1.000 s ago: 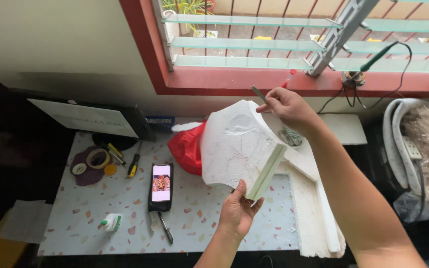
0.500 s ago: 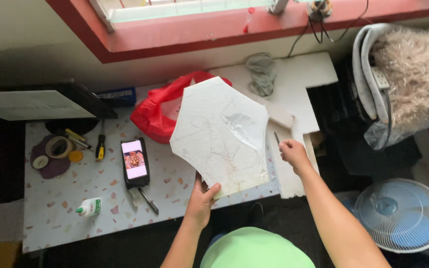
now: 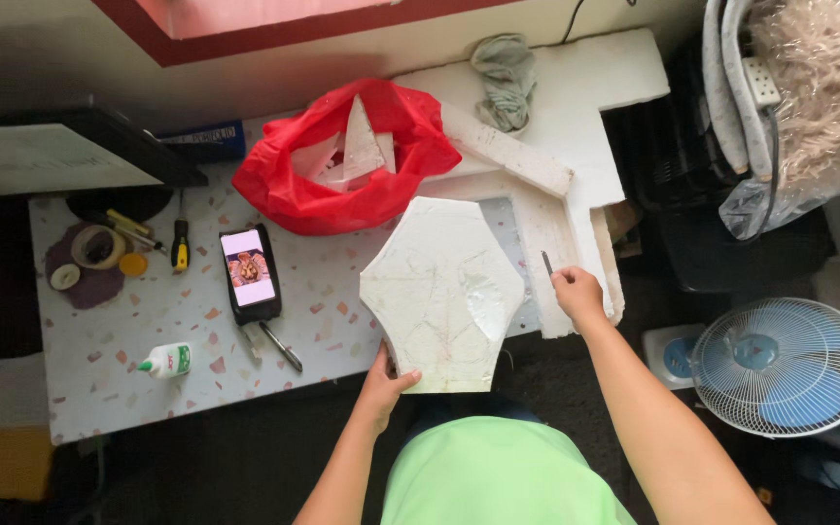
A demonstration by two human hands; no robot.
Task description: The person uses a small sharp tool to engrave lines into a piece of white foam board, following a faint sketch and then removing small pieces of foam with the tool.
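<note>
My left hand grips the near edge of a white foam cut-out shaped like a shield, with pencil lines on its face; it lies over the table's front edge. My right hand is at the cut-out's right side, pinching a thin dark blade or pen that points up and away. The right hand hovers over the large white foam sheets lying on the table's right part.
A red plastic bag with foam scraps sits behind the cut-out. A phone with its screen lit, a pen, a glue bottle, a screwdriver, tape rolls and a grey rag lie on the speckled table. A fan stands on the floor at right.
The view has tilted down from the window toward the table. The foam cut-out came down from a raised position to the table's front edge; my right hand dropped beside it.
</note>
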